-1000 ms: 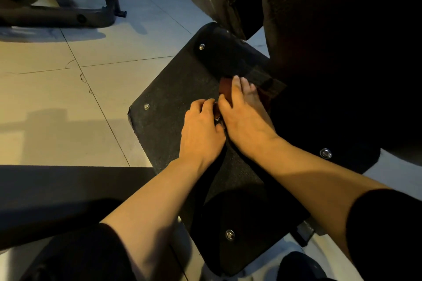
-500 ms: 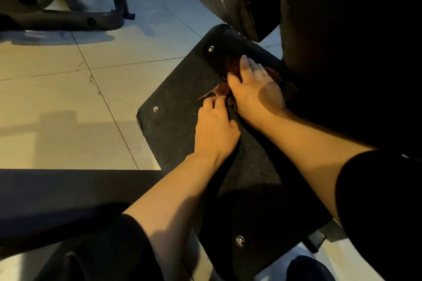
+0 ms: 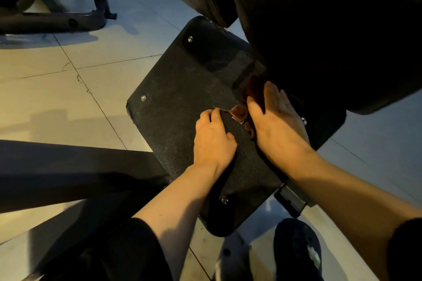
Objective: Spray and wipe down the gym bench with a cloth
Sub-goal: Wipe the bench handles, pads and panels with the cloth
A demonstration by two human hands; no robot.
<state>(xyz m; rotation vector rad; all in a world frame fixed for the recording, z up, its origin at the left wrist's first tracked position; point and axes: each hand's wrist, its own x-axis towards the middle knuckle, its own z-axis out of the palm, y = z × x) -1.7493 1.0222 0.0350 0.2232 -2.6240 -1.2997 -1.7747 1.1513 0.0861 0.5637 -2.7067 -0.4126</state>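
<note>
A black, rough-surfaced bench plate [image 3: 182, 102] with bolts at its corners lies low over the floor, under a big black padded bench part [image 3: 319, 29]. A small reddish-brown cloth [image 3: 238, 113] lies on the plate, mostly hidden beneath my right hand [image 3: 277, 123], which presses it flat with straight fingers close to the padding. My left hand [image 3: 211, 139] rests on the plate just left of it, with curled fingertips pinching a corner of the cloth. No spray bottle is in view.
Pale floor tiles [image 3: 68, 89] surround the plate. A dark metal machine frame [image 3: 57, 21] stands at the far left. A dark bar [image 3: 68, 166] crosses the lower left. My dark shoe [image 3: 296, 248] is beside a metal bracket [image 3: 290, 198] at the plate's near edge.
Both hands with the cloth have shifted right across the plate, and my right hand now lies against the padding's lower edge. The camera view has also shifted.
</note>
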